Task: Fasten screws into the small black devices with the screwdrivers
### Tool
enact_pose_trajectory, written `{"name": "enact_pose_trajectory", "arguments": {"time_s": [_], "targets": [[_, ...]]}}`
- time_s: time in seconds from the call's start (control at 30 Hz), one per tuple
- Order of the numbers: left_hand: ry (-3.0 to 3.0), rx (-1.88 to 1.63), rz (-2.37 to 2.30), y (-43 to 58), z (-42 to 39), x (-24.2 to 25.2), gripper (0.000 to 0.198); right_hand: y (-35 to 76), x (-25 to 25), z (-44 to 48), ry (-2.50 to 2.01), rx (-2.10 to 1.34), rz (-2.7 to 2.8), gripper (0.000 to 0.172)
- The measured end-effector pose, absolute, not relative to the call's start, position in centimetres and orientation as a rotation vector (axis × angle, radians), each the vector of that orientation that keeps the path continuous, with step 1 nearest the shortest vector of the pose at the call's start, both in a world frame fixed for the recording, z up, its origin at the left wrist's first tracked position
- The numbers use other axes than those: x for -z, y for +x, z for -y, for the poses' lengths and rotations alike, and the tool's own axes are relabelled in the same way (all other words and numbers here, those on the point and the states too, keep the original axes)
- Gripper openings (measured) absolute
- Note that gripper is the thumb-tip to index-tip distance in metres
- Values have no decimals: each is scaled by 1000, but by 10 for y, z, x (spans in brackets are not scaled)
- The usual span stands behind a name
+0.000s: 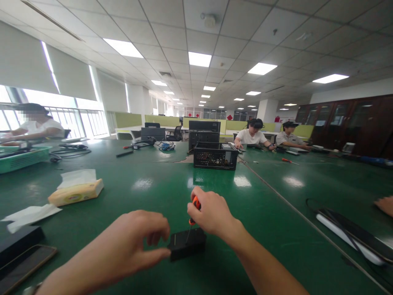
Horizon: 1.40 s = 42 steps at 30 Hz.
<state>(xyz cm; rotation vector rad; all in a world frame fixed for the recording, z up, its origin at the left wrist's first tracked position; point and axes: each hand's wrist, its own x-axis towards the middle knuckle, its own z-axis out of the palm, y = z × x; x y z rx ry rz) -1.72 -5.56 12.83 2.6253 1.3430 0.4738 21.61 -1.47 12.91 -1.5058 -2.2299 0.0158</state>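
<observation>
My right hand (pixel 211 211) is closed around the orange and black handle of a screwdriver (pixel 195 203). Its thin shaft slants down to the top of a small black box-shaped device (pixel 192 246) lying on the green table. Whether the tip sits in a screw is too small to tell. To the left of the device is my left hand (pixel 144 237), fingers curved and thumb apart, with nothing between them. The thumb tip is at the device's left end; I cannot tell if it touches.
A tissue pack (pixel 76 192), loose tissue (pixel 32 215) and a phone (pixel 27 264) lie left. Ahead stands an open black computer case (pixel 215 157). A green basket (pixel 24 157) is far left, another screwdriver (pixel 288 161) far right. Several people sit around; a hand (pixel 385 205) shows at right.
</observation>
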Motion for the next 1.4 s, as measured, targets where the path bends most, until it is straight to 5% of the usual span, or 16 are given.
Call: {"name": "enact_pose_trajectory", "arguments": {"time_s": [0.2, 0.4, 1.4], "targets": [[2450, -675, -1190, 16, -1, -45, 65, 216, -126, 13, -1463, -2, 2206, 19], [2375, -592, -1162, 23, 3, -6, 43, 214, -124, 10, -1440, -36, 2183, 16], [2365, -611, -1143, 25, 5, -8, 39, 214, -118, 6, -1356, -69, 2146, 15]]}}
